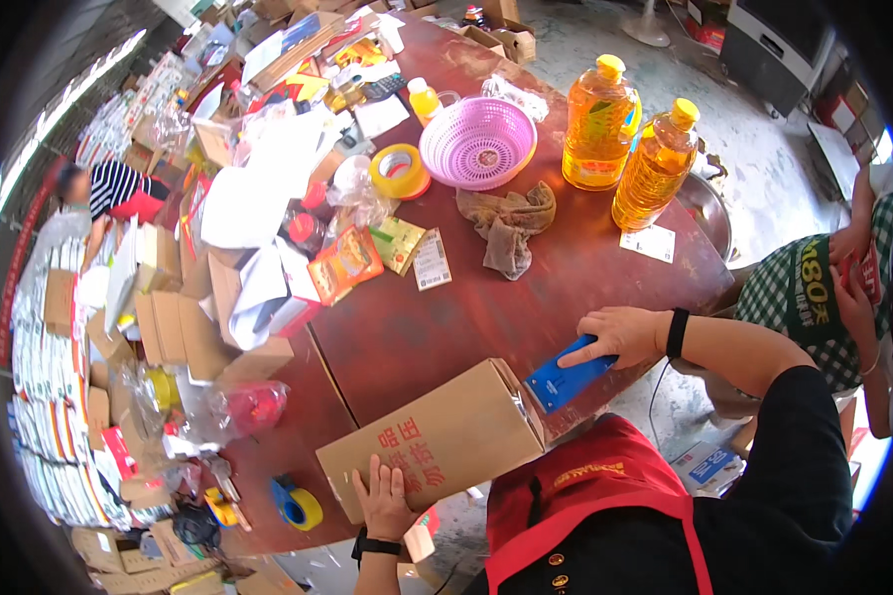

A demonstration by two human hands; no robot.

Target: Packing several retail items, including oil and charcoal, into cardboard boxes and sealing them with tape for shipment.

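A closed brown cardboard carton (pixel 458 424) with red printing lies aslant at the table's near edge. My left hand (pixel 385 500) reaches over its near left side, fingers laid flat on the printed face. Its thumb is hard to make out. At the carton's right end, my right hand (pixel 626 338) holds a flat blue box (pixel 569 375) by its far end, index finger stretched along the top. The blue box's near end is beside a strip of shiny tape (pixel 525 405) on the carton's end; whether they touch, I cannot tell.
Two oil bottles (pixel 601 130) stand at the far right by a pink plastic basket (pixel 478 178), a crumpled rag (pixel 517 216) and a tape roll (pixel 399 172). A blue tape dispenser (pixel 294 502) sits left of the carton. Clutter covers the table's left. Another person (pixel 796 297) is at right.
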